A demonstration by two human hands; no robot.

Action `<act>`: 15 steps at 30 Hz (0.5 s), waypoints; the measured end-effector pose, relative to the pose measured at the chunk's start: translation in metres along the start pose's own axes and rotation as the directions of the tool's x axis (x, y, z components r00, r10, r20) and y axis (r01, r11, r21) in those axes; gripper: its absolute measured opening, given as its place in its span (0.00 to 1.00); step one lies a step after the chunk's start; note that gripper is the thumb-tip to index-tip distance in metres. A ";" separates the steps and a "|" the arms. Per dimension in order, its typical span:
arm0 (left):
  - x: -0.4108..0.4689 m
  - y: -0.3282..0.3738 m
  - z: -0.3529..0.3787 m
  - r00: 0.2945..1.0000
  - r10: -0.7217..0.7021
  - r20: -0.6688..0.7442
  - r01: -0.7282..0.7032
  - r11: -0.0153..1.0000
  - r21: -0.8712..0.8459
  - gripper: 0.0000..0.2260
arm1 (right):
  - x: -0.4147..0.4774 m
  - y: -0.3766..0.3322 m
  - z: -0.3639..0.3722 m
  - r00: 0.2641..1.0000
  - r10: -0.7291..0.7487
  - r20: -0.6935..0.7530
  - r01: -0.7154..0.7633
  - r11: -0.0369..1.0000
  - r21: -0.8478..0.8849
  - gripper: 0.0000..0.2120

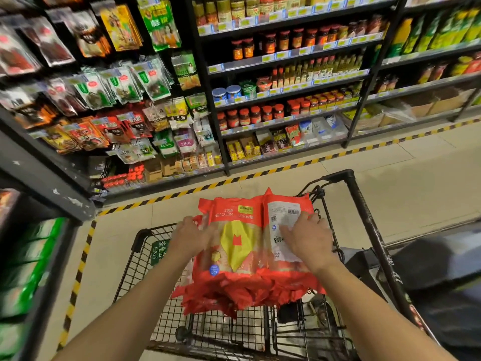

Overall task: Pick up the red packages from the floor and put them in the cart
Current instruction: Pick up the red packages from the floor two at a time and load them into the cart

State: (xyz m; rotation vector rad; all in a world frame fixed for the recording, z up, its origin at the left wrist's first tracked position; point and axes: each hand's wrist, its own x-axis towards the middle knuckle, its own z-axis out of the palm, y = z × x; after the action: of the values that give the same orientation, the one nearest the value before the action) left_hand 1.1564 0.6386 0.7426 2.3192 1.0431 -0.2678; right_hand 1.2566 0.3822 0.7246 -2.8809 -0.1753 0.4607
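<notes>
A stack of red packages [244, 246] with yellow fronts and clear windows lies across the top of the black wire cart [145, 259]. The right-hand package shows its white label with a barcode. My left hand [191, 237] lies flat against the left side of the stack, fingers spread. My right hand [307, 237] rests palm down on the white label, fingers spread. Neither hand is closed around a package. More red packages bunch up underneath the top ones, inside the basket.
Black store shelves [286, 74] with jars, bottles and hanging snack bags fill the far side. A yellow-and-black floor stripe [166, 198] runs along their base. The cart handle [369, 225] rises at right. A dark shelf unit [39, 230] stands close on the left.
</notes>
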 end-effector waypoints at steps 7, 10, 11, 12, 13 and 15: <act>-0.041 -0.048 -0.062 0.978 -0.035 -0.203 0.068 0.986 0.155 0.40 | -0.013 -0.087 -0.007 0.870 -0.493 -0.023 0.493 0.870 0.009 0.29; -0.074 -0.095 -0.095 0.953 -0.107 -0.283 0.165 0.968 0.190 0.39 | -0.040 -0.138 -0.003 0.780 -0.626 -0.004 0.626 0.780 0.000 0.31; -0.088 -0.114 -0.106 0.940 -0.136 -0.313 0.205 0.959 0.198 0.39 | -0.053 -0.156 0.000 0.752 -0.659 -0.005 0.659 0.752 -0.005 0.31; -0.104 -0.134 -0.118 0.923 -0.170 -0.344 0.248 0.949 0.196 0.39 | -0.067 -0.174 0.004 0.723 -0.691 0.002 0.691 0.722 -0.016 0.31; -0.120 -0.155 -0.128 0.905 -0.207 -0.371 0.291 0.938 0.186 0.40 | -0.083 -0.192 0.009 0.686 -0.728 0.014 0.728 0.685 -0.034 0.31; -0.161 -0.198 -0.149 0.856 -0.297 -0.423 0.381 0.915 0.129 0.39 | -0.122 -0.228 0.017 0.596 -0.802 0.046 0.803 0.593 -0.064 0.31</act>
State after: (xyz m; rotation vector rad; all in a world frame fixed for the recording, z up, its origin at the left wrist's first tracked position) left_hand 0.8944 0.7297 0.8440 2.4192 1.7125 -0.0391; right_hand 1.1172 0.5879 0.7974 -2.4736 -1.4543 0.2739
